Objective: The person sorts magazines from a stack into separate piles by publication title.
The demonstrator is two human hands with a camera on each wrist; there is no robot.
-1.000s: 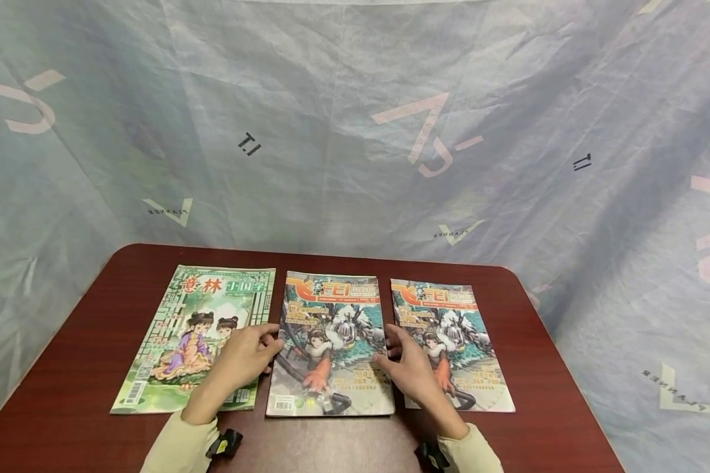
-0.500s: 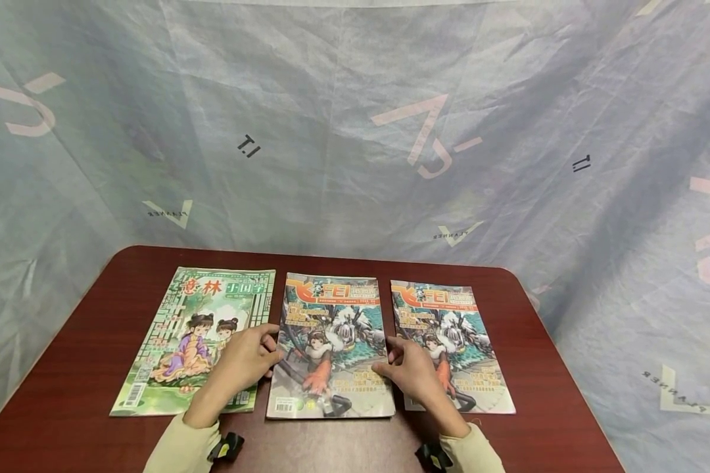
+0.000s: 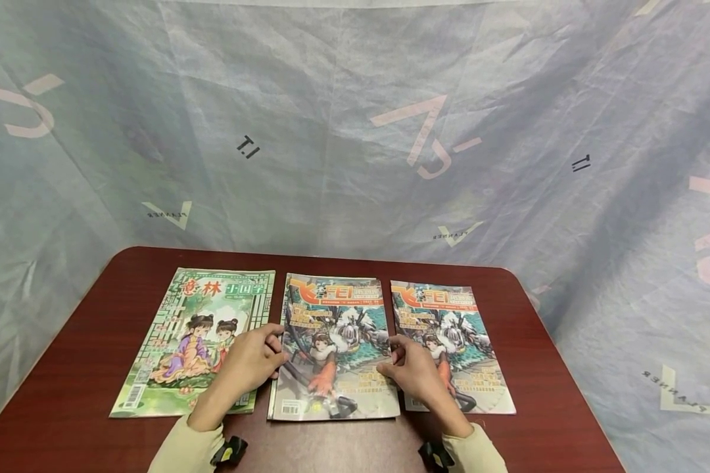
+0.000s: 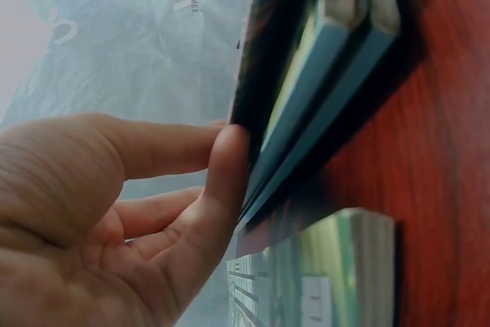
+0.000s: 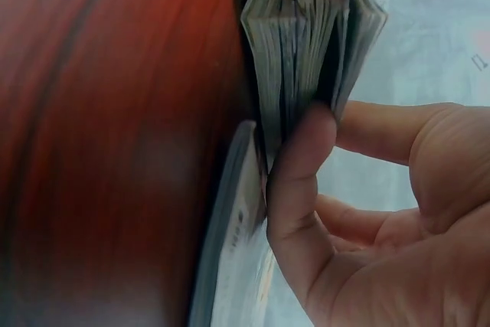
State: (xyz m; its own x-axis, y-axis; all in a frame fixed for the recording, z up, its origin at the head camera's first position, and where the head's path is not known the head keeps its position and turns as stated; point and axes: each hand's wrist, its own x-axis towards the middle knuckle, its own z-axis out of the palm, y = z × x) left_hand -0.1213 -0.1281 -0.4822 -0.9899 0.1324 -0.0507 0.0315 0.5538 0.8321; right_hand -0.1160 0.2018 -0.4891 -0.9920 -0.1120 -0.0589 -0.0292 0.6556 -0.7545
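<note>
A stack of magazines lies in the middle of the table, and its top magazine has an orange title and a figure in red on the cover. My left hand pinches the left edge of that top magazine between thumb and fingers. On the opposite side my right hand pinches its right edge. In the left wrist view the top magazine is raised off the lower magazines, whose spines look blue. The right wrist view shows a dark gap between the top magazine and the page edges beneath.
Left of the stack lies a green magazine with two cartoon children, partly under my left forearm. To the right lies another magazine with the same orange-titled cover. The dark red table meets a grey cloth backdrop behind.
The top magazine has risen slightly and shifted a little right, so the left edge of the stack beneath now shows. Both hands have moved slightly right with it.
</note>
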